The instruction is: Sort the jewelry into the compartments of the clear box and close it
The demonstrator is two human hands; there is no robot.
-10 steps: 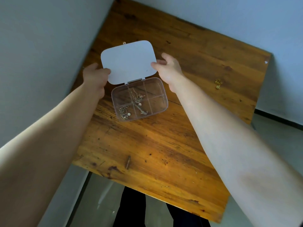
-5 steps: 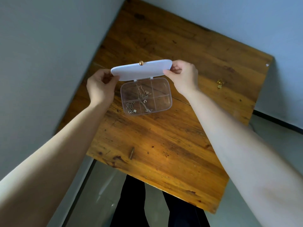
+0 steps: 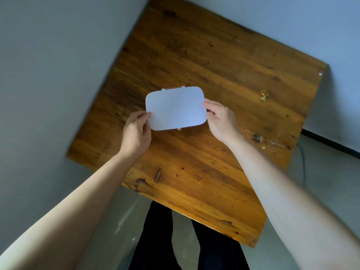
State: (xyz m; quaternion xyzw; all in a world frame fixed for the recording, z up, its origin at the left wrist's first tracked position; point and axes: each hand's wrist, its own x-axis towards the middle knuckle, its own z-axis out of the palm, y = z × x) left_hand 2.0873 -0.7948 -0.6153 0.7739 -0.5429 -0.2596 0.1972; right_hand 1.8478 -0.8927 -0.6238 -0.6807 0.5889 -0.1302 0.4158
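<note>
The box (image 3: pixel 176 108) lies on the wooden table (image 3: pixel 214 172) with its white lid folded down flat over the compartments, so the jewelry inside is hidden. The hinge shows at the lid's far edge, and a small gold clasp knob (image 3: pixel 178 129) pokes out at the near edge. My left hand (image 3: pixel 136 131) pinches the lid's near left corner. My right hand (image 3: pixel 220 119) grips the lid's right edge with thumb and fingers. A small pile of gold jewelry (image 3: pixel 263 95) lies loose on the table, far right of the box.
The table stands in a corner, with grey walls close on the left and behind. A dark stain with a small gold speck (image 3: pixel 258 138) marks the table right of my right wrist. My legs in dark trousers (image 3: pixel 185 240) stand at the near table edge.
The lid swung from upright to fully down over the box, hiding the necklaces. Both hands followed it down and toward me, still holding its sides.
</note>
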